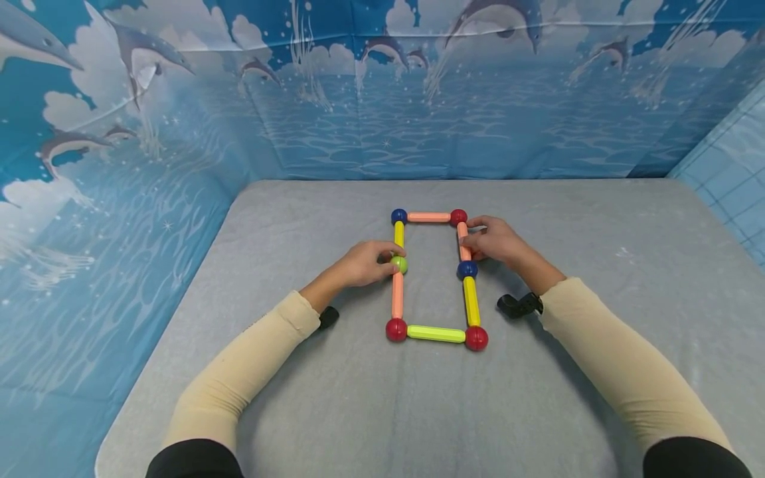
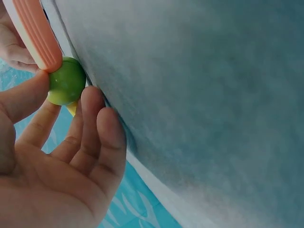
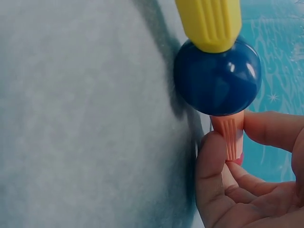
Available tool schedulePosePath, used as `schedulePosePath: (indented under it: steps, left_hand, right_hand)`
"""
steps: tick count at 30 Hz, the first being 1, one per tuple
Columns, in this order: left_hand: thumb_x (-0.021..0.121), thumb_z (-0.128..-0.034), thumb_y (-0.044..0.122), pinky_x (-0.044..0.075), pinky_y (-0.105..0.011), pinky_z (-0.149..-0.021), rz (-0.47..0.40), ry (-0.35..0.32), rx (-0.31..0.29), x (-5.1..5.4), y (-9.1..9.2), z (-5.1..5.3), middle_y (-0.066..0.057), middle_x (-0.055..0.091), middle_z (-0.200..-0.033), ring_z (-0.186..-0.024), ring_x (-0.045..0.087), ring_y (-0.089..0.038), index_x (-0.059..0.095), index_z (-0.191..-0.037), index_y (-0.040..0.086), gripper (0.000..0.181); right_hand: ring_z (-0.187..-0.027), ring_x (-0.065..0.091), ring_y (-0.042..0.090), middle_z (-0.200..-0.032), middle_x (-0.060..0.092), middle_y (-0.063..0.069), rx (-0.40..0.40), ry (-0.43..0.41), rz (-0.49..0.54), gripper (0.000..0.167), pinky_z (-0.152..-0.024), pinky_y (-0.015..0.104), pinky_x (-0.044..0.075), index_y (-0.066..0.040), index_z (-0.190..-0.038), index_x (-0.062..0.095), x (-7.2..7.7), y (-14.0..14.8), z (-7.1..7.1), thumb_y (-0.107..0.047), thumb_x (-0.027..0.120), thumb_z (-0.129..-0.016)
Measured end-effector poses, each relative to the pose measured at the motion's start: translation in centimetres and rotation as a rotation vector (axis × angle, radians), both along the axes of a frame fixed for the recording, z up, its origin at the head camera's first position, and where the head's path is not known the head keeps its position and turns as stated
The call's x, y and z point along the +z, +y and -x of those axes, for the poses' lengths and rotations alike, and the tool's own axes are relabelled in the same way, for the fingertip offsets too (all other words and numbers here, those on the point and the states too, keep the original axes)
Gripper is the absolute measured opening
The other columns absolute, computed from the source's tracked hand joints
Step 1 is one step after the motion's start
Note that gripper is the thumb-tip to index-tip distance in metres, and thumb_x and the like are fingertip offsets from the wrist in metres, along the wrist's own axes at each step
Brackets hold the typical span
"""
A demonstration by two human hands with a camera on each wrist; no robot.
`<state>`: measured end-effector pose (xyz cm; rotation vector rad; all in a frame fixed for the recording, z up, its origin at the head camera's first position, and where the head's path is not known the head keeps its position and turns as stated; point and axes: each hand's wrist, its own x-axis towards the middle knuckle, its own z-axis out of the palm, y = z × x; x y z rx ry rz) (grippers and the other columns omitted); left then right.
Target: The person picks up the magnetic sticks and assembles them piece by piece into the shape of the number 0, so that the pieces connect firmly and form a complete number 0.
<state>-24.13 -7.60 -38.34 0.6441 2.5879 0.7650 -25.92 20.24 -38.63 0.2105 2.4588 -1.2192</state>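
Observation:
A rectangular frame of ribbed rods and balls lies on the grey table. My left hand [image 1: 368,263] pinches the green ball [image 2: 66,81] midway along the left side, thumb on one side and fingers on the other. An orange rod [image 1: 397,296] and a yellow rod [image 1: 399,232] meet at that ball. On the right side, my right hand [image 1: 493,239] holds the orange rod [image 3: 229,135] between thumb and fingers. That rod joins a blue ball [image 3: 217,77] at its near end and a red ball [image 1: 458,217] at its far end.
Red balls [image 1: 396,330] stand at the near corners, joined by a yellow-green rod [image 1: 435,334]. A blue ball [image 1: 399,216] and an orange rod [image 1: 428,217] form the far edge. Black straps [image 1: 518,305] hang by the wrists. A dolphin-print curtain [image 1: 358,133] borders the table.

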Motion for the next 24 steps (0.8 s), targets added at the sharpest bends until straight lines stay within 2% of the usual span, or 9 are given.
schedulePosePath:
  steps: [9, 16, 24]
  left_hand:
    - [0.062, -0.0979, 0.02, 0.046, -0.028, -0.077, -0.01, 0.035, -0.036, 0.37, 0.19, -0.02, -0.01, 0.066, -0.118, -0.096, 0.057, -0.021, 0.064, -0.131, 0.018, 0.033]
    - [0.062, -0.0978, 0.019, 0.049, -0.032, -0.084, -0.022, 0.043, -0.043, 0.41, 0.28, -0.01, -0.009, 0.066, -0.121, -0.102, 0.058, -0.02, 0.064, -0.131, 0.017, 0.033]
    - [0.062, -0.0978, 0.019, 0.049, -0.032, -0.084, -0.022, 0.036, -0.032, 0.29, 0.28, 0.12, -0.009, 0.066, -0.122, -0.102, 0.058, -0.021, 0.065, -0.131, 0.017, 0.033]
  right_hand:
    - [-0.092, 0.063, 0.022, -0.125, 0.057, 0.021, -0.038, -0.009, -0.037, 0.061, -0.09, 0.035, 0.057, -0.002, -0.149, 0.036, 0.31, 0.04, 0.09, -0.027, 0.06, -0.099]
    - [-0.084, 0.064, 0.016, -0.124, 0.059, 0.02, -0.048, 0.018, -0.024, 0.055, -0.079, 0.028, 0.058, -0.002, -0.146, 0.039, 0.09, 0.05, 0.06, -0.023, 0.059, -0.099]
    - [-0.084, 0.063, 0.016, -0.123, 0.058, 0.019, -0.068, 0.009, -0.018, 0.054, -0.074, 0.025, 0.057, -0.003, -0.145, 0.04, -0.03, -0.02, 0.08, -0.024, 0.059, -0.099]
